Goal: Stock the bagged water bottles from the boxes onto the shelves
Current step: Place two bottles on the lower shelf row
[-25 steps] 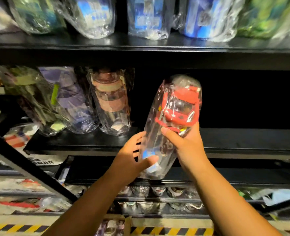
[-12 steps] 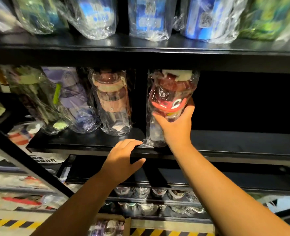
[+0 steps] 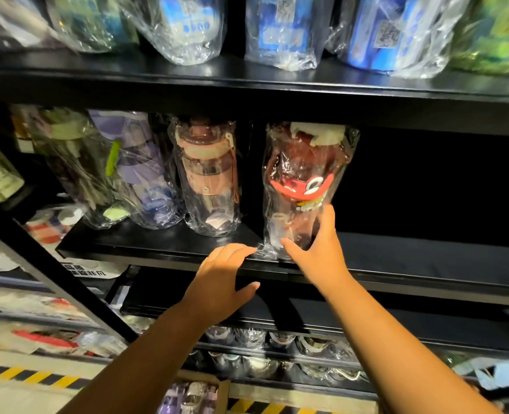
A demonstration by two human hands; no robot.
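Right hand (image 3: 316, 252): I have it clamped round the lower body of the red bagged bottle (image 3: 302, 186), which stands upright at the middle shelf's (image 3: 157, 249) front edge. Left hand (image 3: 220, 282): fingers relaxed, holding nothing, at that edge. Risk, I judge: so near the lip, the slippery bag could let the bottle tip off on release.

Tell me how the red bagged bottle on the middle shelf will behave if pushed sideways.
Likely tippy: the red bagged bottle stands tall and narrow near the shelf front edge. Probably slippery: its loose, glossy bag may slide over the bottle. Probably light: the right hand alone grips it low down.
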